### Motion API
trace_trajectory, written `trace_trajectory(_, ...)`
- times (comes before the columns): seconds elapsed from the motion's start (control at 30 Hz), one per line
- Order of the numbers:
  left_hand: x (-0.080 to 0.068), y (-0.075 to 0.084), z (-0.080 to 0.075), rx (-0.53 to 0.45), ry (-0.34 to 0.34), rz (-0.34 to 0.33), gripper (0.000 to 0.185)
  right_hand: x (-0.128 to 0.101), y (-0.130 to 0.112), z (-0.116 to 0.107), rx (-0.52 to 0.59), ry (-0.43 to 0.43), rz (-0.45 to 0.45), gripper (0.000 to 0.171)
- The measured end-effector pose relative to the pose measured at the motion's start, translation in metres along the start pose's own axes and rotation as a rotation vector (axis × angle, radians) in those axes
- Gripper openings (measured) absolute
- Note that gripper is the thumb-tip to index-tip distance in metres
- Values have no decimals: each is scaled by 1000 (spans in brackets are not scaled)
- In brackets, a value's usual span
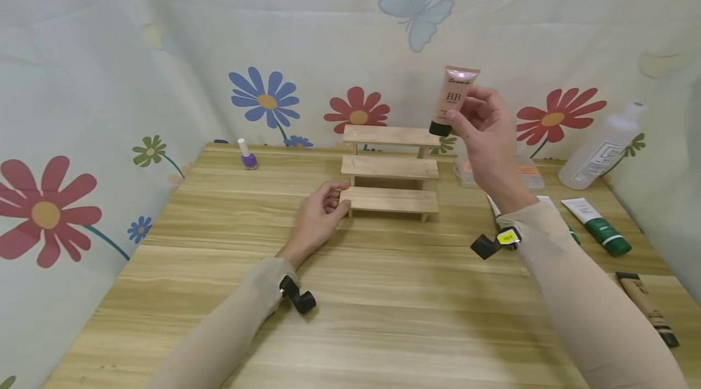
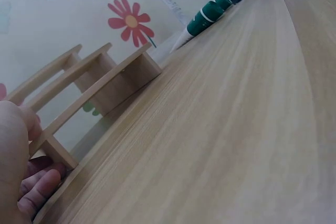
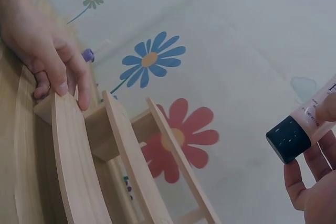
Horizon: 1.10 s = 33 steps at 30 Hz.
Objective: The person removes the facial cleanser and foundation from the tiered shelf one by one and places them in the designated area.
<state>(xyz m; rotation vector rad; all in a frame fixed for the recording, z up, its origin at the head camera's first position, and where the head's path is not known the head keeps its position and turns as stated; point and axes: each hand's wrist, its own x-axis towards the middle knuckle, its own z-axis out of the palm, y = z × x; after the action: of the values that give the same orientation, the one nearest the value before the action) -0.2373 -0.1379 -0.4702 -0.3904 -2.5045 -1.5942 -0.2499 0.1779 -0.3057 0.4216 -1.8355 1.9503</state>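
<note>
My right hand (image 1: 490,133) holds up a pink BB cream tube (image 1: 456,94), pinching it between thumb and fingers. Its black cap (image 3: 289,139) points down, and the tube is above the right end of the top step. A three-step wooden display stand (image 1: 391,199) is on the table. At the left end of its lowest step, my left hand (image 1: 320,215) grips the board. In the left wrist view, fingers (image 2: 41,190) curl beside the stand's leg near the tabletop. All three steps of the stand are bare.
Purple nail polish (image 1: 249,161) stands at the back left of the wooden table (image 1: 350,328). To the right are a clear plastic box (image 1: 528,176), a white bottle (image 1: 599,151), white-and-green tubes (image 1: 597,226) and a tan tube with a black cap (image 1: 646,307). A flowered curtain (image 1: 328,30) hangs behind.
</note>
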Motion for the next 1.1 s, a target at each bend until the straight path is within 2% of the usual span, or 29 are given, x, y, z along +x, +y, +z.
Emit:
trace_trajectory(0.1, 0, 0, 1, -3, 1, 2, 33, -7, -9, -13, 24, 8, 1, 36)
trace_trajectory(0.33, 1, 1, 3, 0, 7, 3, 33, -27, -25, -47, -14, 45, 2, 41)
trace_trajectory(0.73, 0, 0, 1, 2, 4, -7, 33, -70, -29, -89, 20, 117, 31, 42)
trace_trajectory(0.87, 0, 0, 1, 4, 5, -6, 35, -89, -27, -103, 21, 117, 58, 44)
trace_trajectory(1.03, -1, 2, 1, 5, 13, -2, 36, -119, -19, -120, -60, 137, 114, 45)
trace_trajectory(1.1, -1, 2, 1, 7, 12, -1, 35, -131, -15, -126, -145, 154, 140, 45)
